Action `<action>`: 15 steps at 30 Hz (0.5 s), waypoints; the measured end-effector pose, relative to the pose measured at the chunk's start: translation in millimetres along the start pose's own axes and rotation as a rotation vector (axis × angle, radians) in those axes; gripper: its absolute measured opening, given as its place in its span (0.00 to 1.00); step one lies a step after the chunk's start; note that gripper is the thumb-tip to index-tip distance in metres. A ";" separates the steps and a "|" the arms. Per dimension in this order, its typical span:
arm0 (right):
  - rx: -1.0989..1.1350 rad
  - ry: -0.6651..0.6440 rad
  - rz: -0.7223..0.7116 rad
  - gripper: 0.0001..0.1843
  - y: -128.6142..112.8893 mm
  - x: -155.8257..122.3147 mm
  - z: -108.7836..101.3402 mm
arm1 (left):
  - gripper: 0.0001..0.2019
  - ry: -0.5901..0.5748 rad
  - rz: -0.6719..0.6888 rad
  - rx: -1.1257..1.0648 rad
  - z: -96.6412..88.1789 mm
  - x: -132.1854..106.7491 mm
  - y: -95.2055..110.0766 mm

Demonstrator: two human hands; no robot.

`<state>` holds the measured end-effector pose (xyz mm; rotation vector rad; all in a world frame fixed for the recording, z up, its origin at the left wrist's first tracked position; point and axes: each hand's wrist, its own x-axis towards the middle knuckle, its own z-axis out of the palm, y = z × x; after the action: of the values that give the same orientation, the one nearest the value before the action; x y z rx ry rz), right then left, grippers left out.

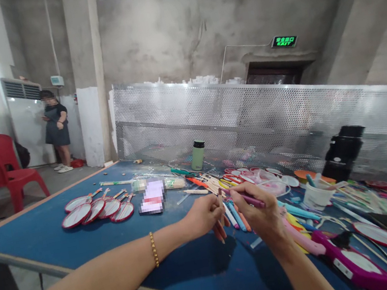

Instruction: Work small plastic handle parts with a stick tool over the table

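My left hand (204, 215) is closed on a thin wooden stick (220, 202), held upright with a dark patch near its top. A gold bead bracelet (154, 249) circles that wrist. In a pinch, my right hand (261, 210) holds a purple marker (252, 200), pointing left at the top of the stick; whether they touch I cannot tell. Below and between the hands, several coloured markers (243, 221) lie on the blue tabletop (185, 266). Left of my hands, several round paddles with red rims (77, 216) lie overlapping.
A phone (152, 197) lies beyond my left hand, a green bottle (198, 155) behind it. Rightward are a white cup (317, 195), a purple-and-pink handled device (359, 260) and piled sticks. Perforated metal panels (187, 111) border the far side. A person (56, 126) stands far left.
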<state>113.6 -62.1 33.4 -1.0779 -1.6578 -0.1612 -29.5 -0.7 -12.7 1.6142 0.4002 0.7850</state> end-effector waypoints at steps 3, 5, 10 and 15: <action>-0.007 -0.014 0.018 0.09 -1.5 -0.3 -0.8 | 0.10 0.001 0.003 0.014 -0.4 -0.1 -0.7; -0.010 -0.018 0.027 0.09 -2.0 -0.4 -1.2 | 0.10 0.004 0.000 0.024 -0.1 -0.8 0.1; 0.007 -0.003 0.030 0.08 -1.7 -0.3 -1.0 | 0.12 0.000 -0.002 0.013 0.8 -1.7 0.7; 0.002 -0.024 -0.002 0.08 0.0 -0.6 -0.7 | 0.12 -0.006 -0.005 0.024 1.5 -1.5 0.1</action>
<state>114.1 -62.9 33.2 -1.0803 -1.6803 -0.1485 -29.5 -2.8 -13.1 1.6371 0.4112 0.7741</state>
